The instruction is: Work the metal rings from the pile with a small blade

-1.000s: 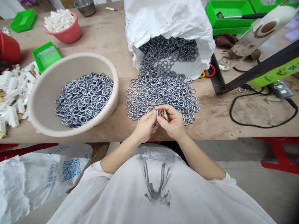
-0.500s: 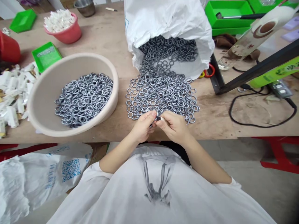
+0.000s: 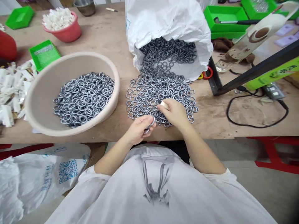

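Note:
My left hand (image 3: 139,129) is closed around a few grey metal rings (image 3: 149,125), held just in front of the ring pile. My right hand (image 3: 175,112) pinches a short white tool with a dark tip (image 3: 164,105); its exact kind is unclear. That hand hovers over the near part of a loose pile of grey rings (image 3: 161,85), which spreads out from the mouth of a white sack (image 3: 168,21). To the left, a large beige basin (image 3: 35,116) holds a heap of similar rings (image 3: 85,98).
Left of the basin lie white plastic pieces (image 3: 15,90) and a green tray (image 3: 44,55). Behind stand a pink bowl (image 3: 70,32) and a metal bowl (image 3: 85,7). On the right are a black metal frame (image 3: 216,84), a clear bottle (image 3: 243,46) and a black cable (image 3: 229,109).
My hands have come apart. The right one has moved forward over the pile with the dark-tipped tool, while the left has drawn slightly back, keeping its rings.

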`<action>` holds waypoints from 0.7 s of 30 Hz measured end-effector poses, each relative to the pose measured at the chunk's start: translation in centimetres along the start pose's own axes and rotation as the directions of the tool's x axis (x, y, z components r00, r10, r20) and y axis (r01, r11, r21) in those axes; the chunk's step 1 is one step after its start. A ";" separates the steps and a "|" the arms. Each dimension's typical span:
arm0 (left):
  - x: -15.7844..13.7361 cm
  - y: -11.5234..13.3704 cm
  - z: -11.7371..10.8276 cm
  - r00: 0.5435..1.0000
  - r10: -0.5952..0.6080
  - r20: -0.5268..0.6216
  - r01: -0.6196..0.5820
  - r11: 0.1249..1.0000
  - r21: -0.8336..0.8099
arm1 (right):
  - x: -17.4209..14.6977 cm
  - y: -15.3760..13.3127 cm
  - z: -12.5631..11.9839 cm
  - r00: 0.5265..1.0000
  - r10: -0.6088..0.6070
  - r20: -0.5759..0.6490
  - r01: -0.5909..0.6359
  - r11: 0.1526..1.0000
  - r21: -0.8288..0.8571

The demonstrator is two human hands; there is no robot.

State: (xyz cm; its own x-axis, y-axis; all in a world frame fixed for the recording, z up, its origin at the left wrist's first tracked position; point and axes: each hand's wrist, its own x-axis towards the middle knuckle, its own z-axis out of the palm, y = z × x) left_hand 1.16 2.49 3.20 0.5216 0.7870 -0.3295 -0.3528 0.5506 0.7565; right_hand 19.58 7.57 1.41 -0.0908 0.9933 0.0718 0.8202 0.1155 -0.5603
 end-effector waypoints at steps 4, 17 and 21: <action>-0.1 0.8 -1.4 0.995 0.006 -0.101 -0.015 0.996 -0.086 | 1.6 -1.8 0.7 0.991 0.021 0.132 0.023 0.947 -0.322; 0.8 2.1 -2.2 0.969 -0.094 -0.230 0.010 0.940 -0.342 | 2.8 -2.2 0.6 0.991 0.027 0.133 0.004 0.974 -0.226; 1.6 1.2 -1.2 0.962 -0.009 -0.273 -0.049 0.977 -0.208 | 0.8 -2.2 0.0 0.995 -0.074 -0.063 0.088 0.963 0.256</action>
State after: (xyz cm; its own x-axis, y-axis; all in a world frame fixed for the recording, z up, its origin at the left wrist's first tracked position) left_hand 0.62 4.79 2.86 0.2934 0.8279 -0.4780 -0.5317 0.5569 0.6381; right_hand 17.66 8.11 2.69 -0.1152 0.9795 0.1651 0.6369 0.2004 -0.7445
